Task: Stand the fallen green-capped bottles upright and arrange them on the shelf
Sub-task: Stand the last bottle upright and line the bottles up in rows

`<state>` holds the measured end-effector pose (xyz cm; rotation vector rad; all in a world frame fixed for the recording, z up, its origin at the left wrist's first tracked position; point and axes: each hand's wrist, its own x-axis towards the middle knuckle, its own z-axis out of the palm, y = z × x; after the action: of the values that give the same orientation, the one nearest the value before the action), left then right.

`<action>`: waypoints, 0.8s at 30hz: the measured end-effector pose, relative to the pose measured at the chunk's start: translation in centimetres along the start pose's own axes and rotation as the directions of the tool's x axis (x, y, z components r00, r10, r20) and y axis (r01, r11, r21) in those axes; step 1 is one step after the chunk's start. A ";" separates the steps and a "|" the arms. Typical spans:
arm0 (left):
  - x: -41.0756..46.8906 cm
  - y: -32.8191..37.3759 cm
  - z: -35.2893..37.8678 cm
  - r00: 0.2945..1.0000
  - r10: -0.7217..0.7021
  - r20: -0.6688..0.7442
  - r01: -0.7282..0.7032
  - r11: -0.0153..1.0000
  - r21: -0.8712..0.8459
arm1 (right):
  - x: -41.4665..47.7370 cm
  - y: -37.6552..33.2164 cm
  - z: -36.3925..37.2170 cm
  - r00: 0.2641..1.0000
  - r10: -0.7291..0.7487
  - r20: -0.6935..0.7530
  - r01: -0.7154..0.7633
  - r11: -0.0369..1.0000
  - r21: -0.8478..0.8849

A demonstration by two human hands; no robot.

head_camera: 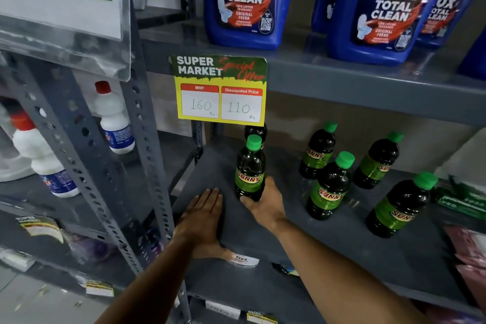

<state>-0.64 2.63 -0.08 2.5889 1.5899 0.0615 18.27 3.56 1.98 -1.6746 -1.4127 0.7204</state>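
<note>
While the right hand sets a bottle down, the rest reads as follows.

Right hand point(265, 202): closed around the base of one green-capped bottle point(249, 168), thumb in front, fingers wrapped behind; probably held low so the bottle can be slid and squared up without tipping.

Held bottle: upright on the grey shelf point(302, 239), near its left front, label facing out; it rises straight up out of the grip, only its foot covered.

Left hand point(205, 216): flat, palm down, fingers together on the shelf just left of the bottle, holding nothing; likely bracing the person's reach.

Bottle behind: another dark bottle point(256, 130) stands directly behind the held one, its top hidden by the price tag point(219, 91).

Other bottles: four more point(330, 187) stand upright to the right, loosely scattered, well apart from the grip.

Task judgement: no bottle lies fallen in view; tidying into rows seems to remain.
</note>
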 end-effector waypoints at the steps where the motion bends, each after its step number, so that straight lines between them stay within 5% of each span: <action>1: 0.0 0.0 0.0 1.000 0.001 0.001 -0.001 1.000 0.005 | 0.1 0.1 0.0 1.000 0.005 0.006 -0.005 1.000 0.002; 11: -0.3 0.3 -0.1 0.999 0.019 -0.041 -0.020 1.000 -0.020 | -1.7 1.3 -0.3 0.999 -0.048 0.011 0.048 0.998 -0.051; 16: 0.2 -0.2 -0.6 0.998 0.017 0.056 -0.015 0.999 -0.032 | 0.1 -0.1 -1.5 0.987 -0.019 0.159 0.019 1.000 0.005; 24: -0.1 -0.1 -0.2 0.999 0.018 0.030 -0.017 0.999 -0.034 | -1.1 -0.7 -2.0 0.981 -0.031 0.189 0.051 0.993 -0.106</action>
<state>-0.84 2.60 0.14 2.5660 1.5436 0.0502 19.32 2.06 3.53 -1.6917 -1.6402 0.8068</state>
